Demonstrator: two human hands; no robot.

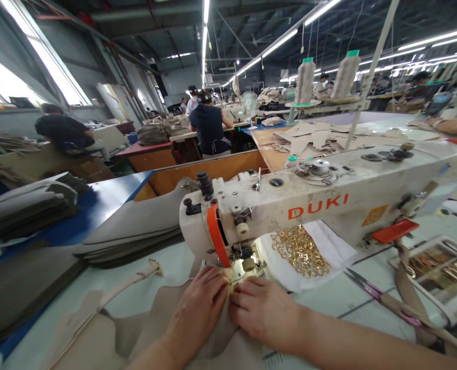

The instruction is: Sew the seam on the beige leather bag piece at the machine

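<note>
A beige fabric piece [167, 303] lies under the needle end of a white sewing machine [313, 185] marked DUKI. My left hand [200, 306] grips it just left of the presser foot, fingers bent and pressed together. Close beside it, my right hand [265, 311] has its fingers curled on the fabric's right side, near the needle area. The fingertips of both hands almost meet, and they partly hide the stitching spot. From the fabric's left side a narrow beige strap [124, 282] with a gold-coloured buckle runs across the table.
Gold metal rings [301, 252] lie on a white cloth [344, 252] beneath the machine arm. Scissors [367, 288], a hanging strap [403, 277] and a parts tray [444, 303] are at right. Stacked grey-brown panels [136, 226] stand left. A co-worker [209, 126] sits ahead.
</note>
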